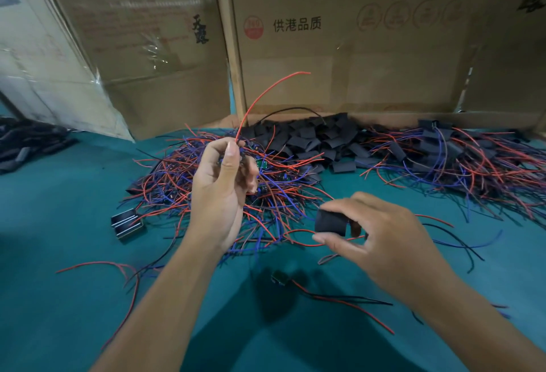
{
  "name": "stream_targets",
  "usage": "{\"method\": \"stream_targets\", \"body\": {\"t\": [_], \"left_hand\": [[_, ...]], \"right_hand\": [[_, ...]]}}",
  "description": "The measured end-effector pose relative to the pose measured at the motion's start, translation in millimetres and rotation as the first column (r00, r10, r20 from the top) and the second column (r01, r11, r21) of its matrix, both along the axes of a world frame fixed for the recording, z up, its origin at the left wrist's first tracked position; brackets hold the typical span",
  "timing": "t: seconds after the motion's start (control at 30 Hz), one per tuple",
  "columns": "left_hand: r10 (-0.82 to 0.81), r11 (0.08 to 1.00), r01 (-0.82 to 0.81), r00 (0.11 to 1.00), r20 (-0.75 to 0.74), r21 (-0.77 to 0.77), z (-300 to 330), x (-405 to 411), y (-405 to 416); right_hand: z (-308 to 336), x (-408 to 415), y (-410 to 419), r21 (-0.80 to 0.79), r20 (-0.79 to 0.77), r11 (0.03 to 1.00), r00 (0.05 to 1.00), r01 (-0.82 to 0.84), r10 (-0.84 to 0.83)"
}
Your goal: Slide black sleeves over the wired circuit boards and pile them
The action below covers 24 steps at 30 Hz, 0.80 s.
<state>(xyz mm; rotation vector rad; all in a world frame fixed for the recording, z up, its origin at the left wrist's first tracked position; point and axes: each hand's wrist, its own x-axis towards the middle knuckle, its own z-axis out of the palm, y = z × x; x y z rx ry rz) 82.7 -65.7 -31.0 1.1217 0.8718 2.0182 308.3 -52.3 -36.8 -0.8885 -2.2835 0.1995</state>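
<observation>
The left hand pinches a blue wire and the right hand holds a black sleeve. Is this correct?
Not quite. In the head view the wire pinched by the left hand is red, not blue. The right hand does hold a black sleeve.

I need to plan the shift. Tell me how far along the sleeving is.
Done: a pile of sleeved boards lies at the right, against the cardboard. In hand: the left hand pinches a red wire of one board, and the right hand holds a black sleeve, not yet on. Left: a big tangle of bare wired boards in the middle and a heap of empty sleeves behind it. Much remains.
</observation>
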Motion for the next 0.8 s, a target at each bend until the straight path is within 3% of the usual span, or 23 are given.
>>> {"method": "stream_targets", "body": {"t": [0.47,0.8], "left_hand": [[0.011,1.0,-0.011,1.0,0.003,-0.008,1,3,-2],[0.018,1.0,-0.018,1.0,-0.025,0.001,1,5,-3]], "right_hand": [[-5,-6,-6,0.03,0.089,0.999,0.996,-0.027,0.025],[-11,-10,-10,-0.132,0.064,0.989,0.996,-0.058,0.067]]}}
